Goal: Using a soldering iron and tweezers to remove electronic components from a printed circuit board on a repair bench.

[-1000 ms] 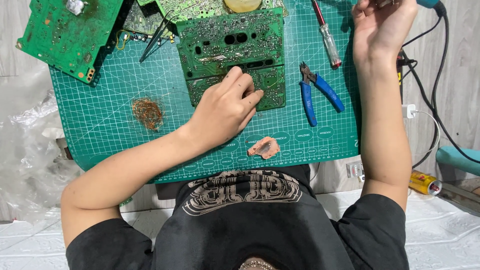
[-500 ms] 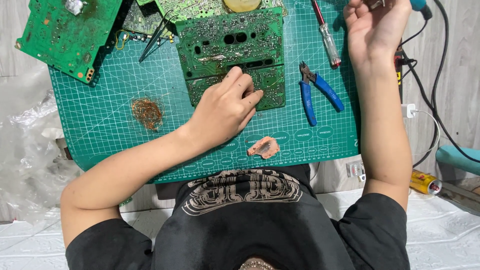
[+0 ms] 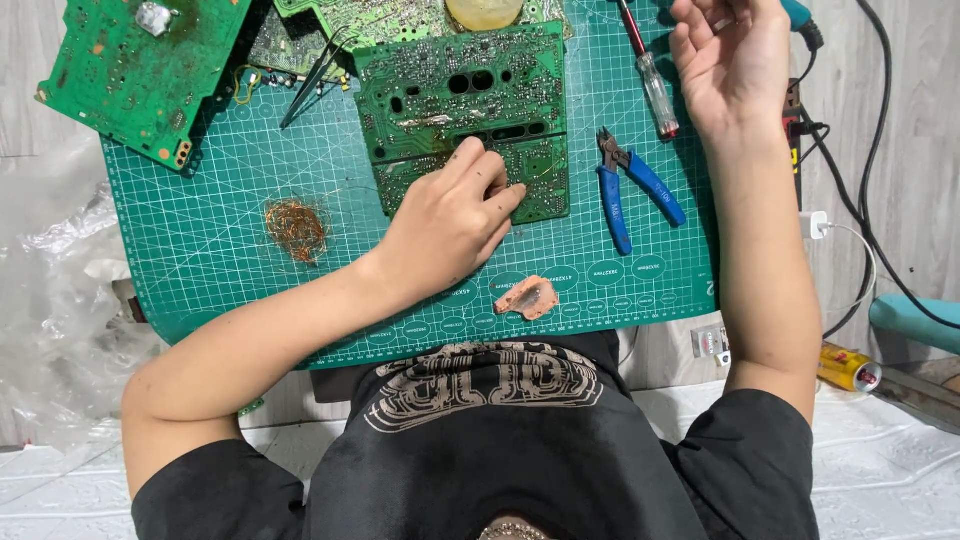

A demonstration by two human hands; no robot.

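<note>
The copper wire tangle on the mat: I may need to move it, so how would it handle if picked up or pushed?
The copper wire tangle looks loose and airy, so probably light and squashy. Its fine strands might snag or shed.

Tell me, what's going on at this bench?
A person sits over a green cutting mat strewn with electronics. The left hand presses down on a green circuit board in the middle of the mat. The right hand is raised at the mat's far right corner by a teal-handled tool; whether it holds it is unclear. Blue pliers, a screwdriver, tweezers, a tangle of copper wire and a second board lie untouched around it.
</note>
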